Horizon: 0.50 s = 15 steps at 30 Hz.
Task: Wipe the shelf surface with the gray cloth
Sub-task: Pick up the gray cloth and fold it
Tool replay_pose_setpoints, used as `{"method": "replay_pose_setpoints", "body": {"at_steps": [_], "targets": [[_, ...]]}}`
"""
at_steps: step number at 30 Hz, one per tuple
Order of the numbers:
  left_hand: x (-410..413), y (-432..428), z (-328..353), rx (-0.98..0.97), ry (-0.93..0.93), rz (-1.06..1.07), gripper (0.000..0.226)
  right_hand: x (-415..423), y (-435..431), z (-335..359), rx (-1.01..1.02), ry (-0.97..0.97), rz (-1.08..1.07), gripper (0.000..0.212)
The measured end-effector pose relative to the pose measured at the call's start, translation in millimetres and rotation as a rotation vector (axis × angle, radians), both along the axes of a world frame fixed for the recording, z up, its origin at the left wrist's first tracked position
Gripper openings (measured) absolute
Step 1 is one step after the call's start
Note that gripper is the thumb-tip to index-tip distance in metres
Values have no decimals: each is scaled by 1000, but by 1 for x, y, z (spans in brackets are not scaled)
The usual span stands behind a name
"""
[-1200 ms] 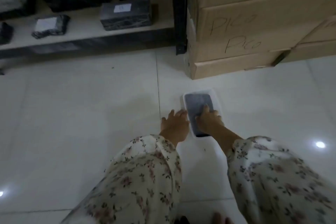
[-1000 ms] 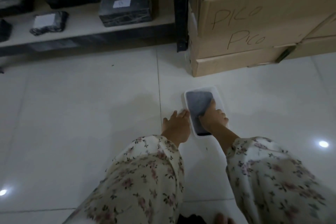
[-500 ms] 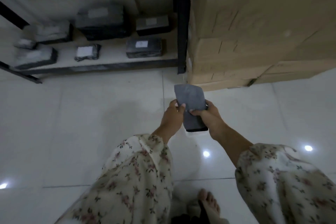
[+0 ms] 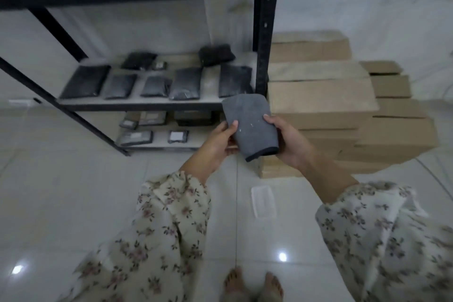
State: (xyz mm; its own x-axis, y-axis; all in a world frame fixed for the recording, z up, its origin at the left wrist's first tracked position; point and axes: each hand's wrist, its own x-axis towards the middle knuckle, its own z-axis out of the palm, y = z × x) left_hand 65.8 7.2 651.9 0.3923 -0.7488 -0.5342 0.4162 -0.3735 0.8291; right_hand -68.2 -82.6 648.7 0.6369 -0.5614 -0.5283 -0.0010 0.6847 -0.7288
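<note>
Step in hand: cloth picked up, wiping not yet begun. The folded gray cloth [image 4: 250, 125] is held in the air between both hands. The left hand [image 4: 215, 147] pinches its left edge and the right hand [image 4: 291, 144] its right edge, so each grip is clamped on it. The shelf [image 4: 137, 106] lies farther off to the left and carries dark packets [image 4: 185, 83]. Next move, probably: carry the cloth forward-left and press it flat on a bare strip between the packets.

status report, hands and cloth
Left hand and right hand grip folded gray cloth, held off black metal shelf. Dark plastic packets crowd its boards.
</note>
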Motion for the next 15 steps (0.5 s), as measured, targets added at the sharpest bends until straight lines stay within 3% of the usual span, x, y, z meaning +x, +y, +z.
{"method": "replay_pose_setpoints", "body": {"at_steps": [8,12,15], "targets": [[8,-8,114,-145,40,51,38,16,-16,110,-26,-124,56,55],[22,-17,135,-101,-121,206,39,34,-18,134,-66,-172,47,43],[39,-29,154,-182,-172,223,27,55,-25,146,-104,-161,3,47]]}}
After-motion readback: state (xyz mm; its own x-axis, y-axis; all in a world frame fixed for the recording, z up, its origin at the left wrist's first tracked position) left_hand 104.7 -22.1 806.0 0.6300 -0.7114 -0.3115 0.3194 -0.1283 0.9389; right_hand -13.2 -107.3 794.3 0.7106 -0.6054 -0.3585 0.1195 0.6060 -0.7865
